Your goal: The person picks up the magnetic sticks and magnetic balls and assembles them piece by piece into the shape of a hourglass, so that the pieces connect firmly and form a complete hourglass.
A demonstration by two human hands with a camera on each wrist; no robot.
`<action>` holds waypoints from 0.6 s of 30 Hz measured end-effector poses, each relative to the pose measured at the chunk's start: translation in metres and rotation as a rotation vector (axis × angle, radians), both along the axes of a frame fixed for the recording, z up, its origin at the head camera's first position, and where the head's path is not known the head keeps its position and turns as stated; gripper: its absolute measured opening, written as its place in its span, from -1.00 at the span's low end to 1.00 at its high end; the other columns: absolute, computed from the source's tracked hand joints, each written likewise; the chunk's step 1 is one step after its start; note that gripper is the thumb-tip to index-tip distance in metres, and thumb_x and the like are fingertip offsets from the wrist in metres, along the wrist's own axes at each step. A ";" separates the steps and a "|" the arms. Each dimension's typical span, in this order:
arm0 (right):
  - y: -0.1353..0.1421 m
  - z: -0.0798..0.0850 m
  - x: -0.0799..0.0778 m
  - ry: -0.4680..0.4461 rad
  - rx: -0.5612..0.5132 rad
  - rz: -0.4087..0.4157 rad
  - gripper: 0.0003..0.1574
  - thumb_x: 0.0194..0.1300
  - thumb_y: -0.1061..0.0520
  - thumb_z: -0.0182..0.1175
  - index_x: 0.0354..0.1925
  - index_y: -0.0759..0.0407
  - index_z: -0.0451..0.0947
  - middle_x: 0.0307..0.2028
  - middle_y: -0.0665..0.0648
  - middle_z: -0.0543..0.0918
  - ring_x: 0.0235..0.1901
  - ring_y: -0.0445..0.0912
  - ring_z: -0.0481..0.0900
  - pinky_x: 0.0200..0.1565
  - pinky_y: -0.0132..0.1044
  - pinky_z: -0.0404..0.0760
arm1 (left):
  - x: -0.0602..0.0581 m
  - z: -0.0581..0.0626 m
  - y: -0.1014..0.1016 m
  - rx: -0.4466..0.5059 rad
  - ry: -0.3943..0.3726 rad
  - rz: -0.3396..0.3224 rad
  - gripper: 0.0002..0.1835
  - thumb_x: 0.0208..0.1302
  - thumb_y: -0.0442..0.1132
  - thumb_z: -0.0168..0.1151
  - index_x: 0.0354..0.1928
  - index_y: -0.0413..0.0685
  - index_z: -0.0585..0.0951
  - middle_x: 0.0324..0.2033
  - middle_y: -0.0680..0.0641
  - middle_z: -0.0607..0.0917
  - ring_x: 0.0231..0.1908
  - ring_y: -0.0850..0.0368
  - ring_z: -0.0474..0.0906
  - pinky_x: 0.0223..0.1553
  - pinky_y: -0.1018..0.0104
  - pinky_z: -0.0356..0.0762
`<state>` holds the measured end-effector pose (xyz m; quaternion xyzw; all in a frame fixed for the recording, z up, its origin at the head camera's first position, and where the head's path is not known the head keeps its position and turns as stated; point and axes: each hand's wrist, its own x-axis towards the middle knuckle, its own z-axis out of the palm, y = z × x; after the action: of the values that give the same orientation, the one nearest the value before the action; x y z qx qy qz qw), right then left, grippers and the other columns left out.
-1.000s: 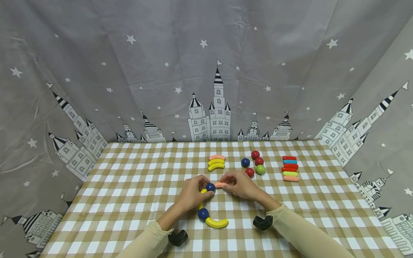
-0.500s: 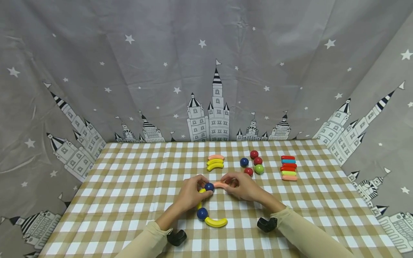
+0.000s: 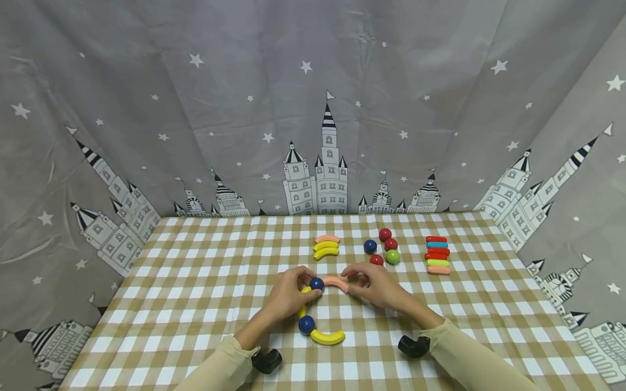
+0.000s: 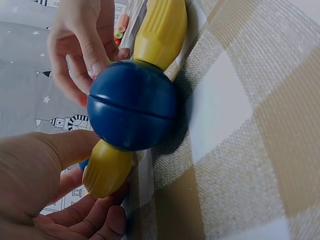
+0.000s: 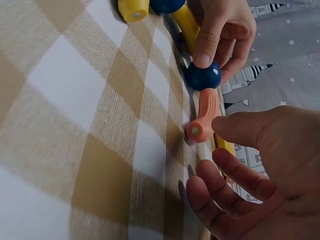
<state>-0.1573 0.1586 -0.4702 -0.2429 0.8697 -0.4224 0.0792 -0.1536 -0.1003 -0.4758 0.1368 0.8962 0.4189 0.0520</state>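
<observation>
My left hand (image 3: 288,296) pinches a blue ball (image 3: 316,284) at the far end of a joined chain. From it a yellow curved rod (image 3: 302,311) runs down to a second blue ball (image 3: 306,325), where another yellow curved rod (image 3: 327,337) joins. A pink curved rod (image 5: 207,107) touches the held ball's right side, a round metallic spot on its free end. Beside that end is my right hand (image 3: 374,285), its fingers spread apart and the thumb at the rod's edge; the right wrist view does not settle whether they touch.
Behind the hands lie a pink curved rod (image 3: 327,239) and two yellow ones (image 3: 326,248). Blue (image 3: 370,246), red (image 3: 385,234) and green balls (image 3: 393,257) sit to their right. Several straight rods (image 3: 437,251) are stacked farther right on the checked tablecloth (image 3: 195,282). A grey curtain (image 3: 220,108) hangs behind.
My right hand has loosened from the pink curved rod and shifted slightly right, exposing more of the rod. The left hand stays on the blue ball. The head view has shifted slightly.
</observation>
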 end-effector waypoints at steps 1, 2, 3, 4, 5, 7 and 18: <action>0.002 0.000 0.001 0.016 0.001 -0.003 -0.64 0.30 0.25 0.39 0.07 0.20 0.67 -0.04 0.13 0.72 -0.25 -0.11 0.64 -0.16 -0.26 0.64 | 0.000 0.000 0.000 0.000 0.002 0.000 -0.69 0.16 -0.20 0.57 -0.09 -0.11 0.70 -0.36 0.04 0.68 -0.39 0.17 0.50 -0.39 0.35 0.45; 0.004 0.001 0.003 0.028 0.005 -0.009 -0.64 0.30 0.26 0.39 0.08 0.19 0.66 -0.04 0.13 0.72 -0.25 -0.12 0.64 -0.15 -0.26 0.64 | 0.000 0.000 0.000 -0.002 -0.003 0.005 -0.69 0.16 -0.20 0.57 -0.09 -0.10 0.71 -0.36 0.05 0.68 -0.39 0.18 0.49 -0.38 0.35 0.45; 0.006 0.001 0.004 0.040 0.006 -0.016 -0.63 0.30 0.27 0.39 0.08 0.19 0.66 -0.04 0.14 0.72 -0.25 -0.12 0.65 -0.15 -0.25 0.65 | 0.000 0.000 0.000 -0.004 0.001 0.005 -0.69 0.16 -0.20 0.57 -0.09 -0.10 0.71 -0.36 0.04 0.68 -0.39 0.17 0.50 -0.39 0.35 0.45; 0.009 0.002 0.005 0.049 0.008 -0.026 -0.62 0.30 0.27 0.38 0.09 0.18 0.66 -0.04 0.14 0.72 -0.25 -0.12 0.64 -0.15 -0.26 0.65 | 0.000 0.000 0.000 -0.004 -0.002 0.009 -0.69 0.15 -0.21 0.57 -0.09 -0.09 0.71 -0.36 0.05 0.68 -0.39 0.17 0.49 -0.38 0.35 0.45; 0.011 0.003 0.007 0.056 0.009 -0.039 -0.61 0.30 0.28 0.38 0.10 0.17 0.65 -0.05 0.14 0.72 -0.25 -0.12 0.64 -0.16 -0.28 0.65 | 0.000 0.000 0.000 -0.004 0.000 0.009 -0.69 0.15 -0.21 0.57 -0.09 -0.10 0.71 -0.36 0.04 0.68 -0.39 0.16 0.49 -0.38 0.34 0.45; 0.016 0.004 0.009 0.073 0.005 -0.068 -0.59 0.30 0.29 0.38 0.11 0.17 0.65 -0.07 0.15 0.71 -0.26 -0.11 0.62 -0.19 -0.31 0.64 | 0.000 -0.001 0.000 -0.002 -0.001 0.011 -0.70 0.15 -0.21 0.57 -0.09 -0.09 0.71 -0.35 0.04 0.68 -0.39 0.16 0.49 -0.38 0.34 0.45; 0.051 0.006 0.007 0.209 -0.021 -0.260 -0.60 0.25 0.34 0.42 0.07 0.20 0.67 -0.05 0.19 0.73 -0.31 -0.10 0.64 -0.25 -0.32 0.65 | 0.000 -0.003 -0.001 0.015 0.009 0.005 -0.69 0.15 -0.21 0.57 -0.09 -0.08 0.70 -0.36 0.05 0.68 -0.41 0.18 0.48 -0.42 0.36 0.43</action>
<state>-0.1502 0.2092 -0.4644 -0.1719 0.8928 -0.4106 -0.0696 -0.1532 -0.1011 -0.4785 0.1367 0.8937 0.4249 0.0459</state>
